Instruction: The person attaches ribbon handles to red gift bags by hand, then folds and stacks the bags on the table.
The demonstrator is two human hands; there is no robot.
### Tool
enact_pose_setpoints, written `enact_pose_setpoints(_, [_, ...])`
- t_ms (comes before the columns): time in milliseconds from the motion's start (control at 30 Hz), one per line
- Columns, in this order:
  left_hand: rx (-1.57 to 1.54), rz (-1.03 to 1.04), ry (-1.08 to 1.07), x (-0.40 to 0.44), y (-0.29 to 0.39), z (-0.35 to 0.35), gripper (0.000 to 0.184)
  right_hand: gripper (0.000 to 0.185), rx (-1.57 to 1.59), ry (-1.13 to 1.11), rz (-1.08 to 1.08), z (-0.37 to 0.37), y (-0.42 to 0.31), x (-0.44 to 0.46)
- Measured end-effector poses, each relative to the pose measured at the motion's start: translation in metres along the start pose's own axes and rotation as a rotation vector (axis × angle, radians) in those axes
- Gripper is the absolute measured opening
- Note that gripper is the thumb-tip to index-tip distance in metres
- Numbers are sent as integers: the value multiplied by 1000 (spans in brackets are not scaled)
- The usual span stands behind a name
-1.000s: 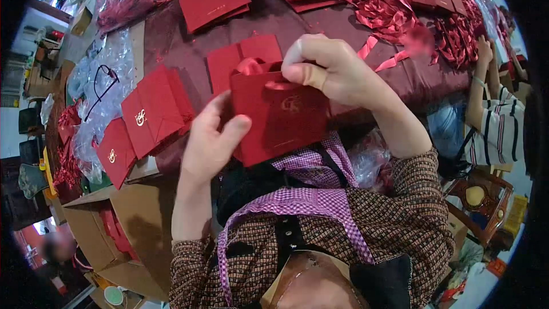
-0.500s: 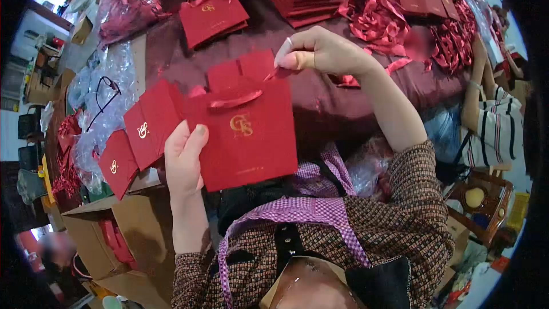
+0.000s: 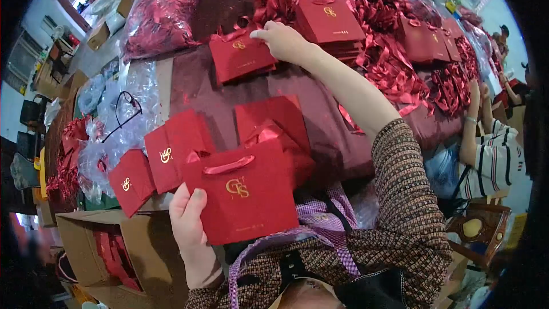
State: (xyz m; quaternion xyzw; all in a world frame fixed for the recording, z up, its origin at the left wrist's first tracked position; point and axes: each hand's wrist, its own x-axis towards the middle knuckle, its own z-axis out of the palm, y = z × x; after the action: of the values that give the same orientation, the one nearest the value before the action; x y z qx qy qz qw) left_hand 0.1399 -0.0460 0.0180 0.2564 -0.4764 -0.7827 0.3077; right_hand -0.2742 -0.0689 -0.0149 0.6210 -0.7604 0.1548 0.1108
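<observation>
A red paper gift bag with gold letters and a red ribbon handle is in my left hand, thumb on its front at the left edge. Behind it stands another red bag, partly hidden. My right hand reaches far forward, its fingers bent round the upper right corner of a small pile of red gift bags; one finger wears a white cover. Its thumb is mostly hidden. Left of the held bag lie two more red bags, a larger one and a smaller one.
A plastic sack of red ribbon lies at the back left. Stacked red bags and loose ribbons cover the right side. A cardboard box with red items stands at lower left. A co-worker's striped sleeve is at right.
My right hand has left the held bag's upper corner and moved forward to the pile of bags. My left hand still holds its bag, now lower in view. The camera view has shifted.
</observation>
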Motion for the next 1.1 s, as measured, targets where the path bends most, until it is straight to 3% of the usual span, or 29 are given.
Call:
enact_pose_setpoints(67, [-15,16,23,1,0,-13,33,35,-176,-57,-36,0,3,9])
enact_pose_setpoints(167, [-48,52,45,2,1,-25,33,18,-410,-88,-48,6,16,16])
enact_pose_setpoints(300, [-31,33,228,7,-2,-36,30,20,-503,-110,92,-3,14,16])
enact_pose_setpoints(400, [-113,45,299,10,2,-28,27,22,-146,-187,215,-9,17,22])
enact_pose_setpoints(467, [-120,62,377,9,-3,-31,28,23,-100,-180,285,-5,16,18])
enact_pose_setpoints(600, [-103,58,368,10,-6,-35,30,41,174,-138,406,17,25,15])
enact_pose_setpoints(900, [-141,76,320,9,-2,-28,31,45,444,150,452,22,24,22])
enact_pose_setpoints(1000, [-150,67,296,11,-1,-27,31,40,706,25,563,10,28,39])
enact_pose_setpoints(1100, [-139,84,405,13,-3,-31,29,42,1176,3,650,7,28,46])
